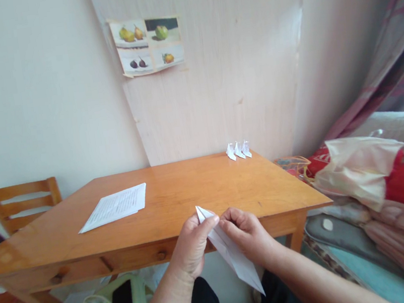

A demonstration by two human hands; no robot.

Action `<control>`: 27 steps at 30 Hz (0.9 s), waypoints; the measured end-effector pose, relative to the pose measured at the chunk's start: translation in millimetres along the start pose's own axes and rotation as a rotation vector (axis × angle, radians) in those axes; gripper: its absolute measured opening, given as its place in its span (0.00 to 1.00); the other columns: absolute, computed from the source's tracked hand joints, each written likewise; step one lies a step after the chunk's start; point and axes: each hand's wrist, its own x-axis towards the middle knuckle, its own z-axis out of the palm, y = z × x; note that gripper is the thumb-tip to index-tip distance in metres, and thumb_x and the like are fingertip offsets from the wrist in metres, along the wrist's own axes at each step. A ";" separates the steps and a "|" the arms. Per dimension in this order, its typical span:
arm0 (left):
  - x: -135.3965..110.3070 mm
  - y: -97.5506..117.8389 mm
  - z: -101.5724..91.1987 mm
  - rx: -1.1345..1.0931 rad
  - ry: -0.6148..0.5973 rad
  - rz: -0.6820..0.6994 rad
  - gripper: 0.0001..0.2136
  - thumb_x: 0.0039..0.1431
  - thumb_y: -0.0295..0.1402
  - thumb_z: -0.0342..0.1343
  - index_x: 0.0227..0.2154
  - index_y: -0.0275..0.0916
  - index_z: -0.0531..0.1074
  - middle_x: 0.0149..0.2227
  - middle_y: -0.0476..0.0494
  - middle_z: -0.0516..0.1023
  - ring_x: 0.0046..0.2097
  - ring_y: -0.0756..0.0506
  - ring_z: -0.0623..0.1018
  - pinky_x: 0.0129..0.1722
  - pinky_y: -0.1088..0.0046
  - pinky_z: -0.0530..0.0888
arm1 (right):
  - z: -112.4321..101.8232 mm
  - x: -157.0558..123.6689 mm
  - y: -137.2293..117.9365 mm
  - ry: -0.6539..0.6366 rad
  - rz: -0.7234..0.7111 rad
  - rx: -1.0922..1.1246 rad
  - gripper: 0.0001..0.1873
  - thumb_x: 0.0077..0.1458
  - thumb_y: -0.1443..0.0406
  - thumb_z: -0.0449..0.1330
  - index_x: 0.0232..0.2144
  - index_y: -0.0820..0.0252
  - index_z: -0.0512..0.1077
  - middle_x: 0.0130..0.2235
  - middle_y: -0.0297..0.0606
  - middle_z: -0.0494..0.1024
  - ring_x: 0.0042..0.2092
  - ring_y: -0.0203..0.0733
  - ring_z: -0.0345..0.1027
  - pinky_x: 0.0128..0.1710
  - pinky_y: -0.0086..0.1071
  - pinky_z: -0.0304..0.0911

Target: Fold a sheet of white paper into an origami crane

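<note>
Just in front of the wooden table's (178, 195) near edge, the left hand (192, 245) and right hand (249, 235) pinched a folded white paper (235, 257), apparently mid-crease, so pressing it flat seemed due next.

The table (178, 195) is mostly open ahead; only printed sheets (115, 207) at left and small folded papers (238, 150) (far edge, by the wall) stand in the way.
</note>
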 end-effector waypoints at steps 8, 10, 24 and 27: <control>2.0 -3.2 -2.1 0.027 0.040 0.028 0.08 0.53 0.35 0.63 0.29 0.35 0.73 0.28 0.50 0.71 0.32 0.50 0.69 0.33 0.75 0.66 | -0.1 -0.1 -3.4 -0.023 -0.018 -0.035 0.14 0.62 0.58 0.57 0.29 0.60 0.70 0.27 0.33 0.70 0.30 0.37 0.62 0.30 0.30 0.57; 3.0 -5.2 -1.8 0.020 0.055 0.020 0.07 0.53 0.34 0.62 0.29 0.35 0.73 0.28 0.50 0.71 0.31 0.50 0.68 0.32 0.76 0.65 | -0.2 -0.5 -3.0 -0.032 -0.020 -0.034 0.13 0.62 0.58 0.56 0.29 0.60 0.70 0.27 0.33 0.70 0.30 0.37 0.62 0.30 0.30 0.57; 3.0 -4.9 -0.1 0.087 0.077 0.012 0.12 0.57 0.38 0.61 0.26 0.37 0.68 0.25 0.52 0.67 0.28 0.51 0.66 0.28 0.75 0.63 | -2.7 -0.5 2.5 -0.041 0.075 0.046 0.16 0.62 0.55 0.57 0.28 0.60 0.69 0.26 0.31 0.66 0.29 0.36 0.58 0.28 0.30 0.54; 3.5 -6.2 1.7 0.056 0.052 0.010 0.12 0.58 0.40 0.62 0.29 0.37 0.69 0.27 0.51 0.70 0.30 0.50 0.67 0.31 0.75 0.65 | -3.3 -0.2 4.0 -0.014 0.058 0.026 0.16 0.62 0.55 0.56 0.28 0.60 0.69 0.26 0.32 0.67 0.29 0.36 0.59 0.29 0.30 0.54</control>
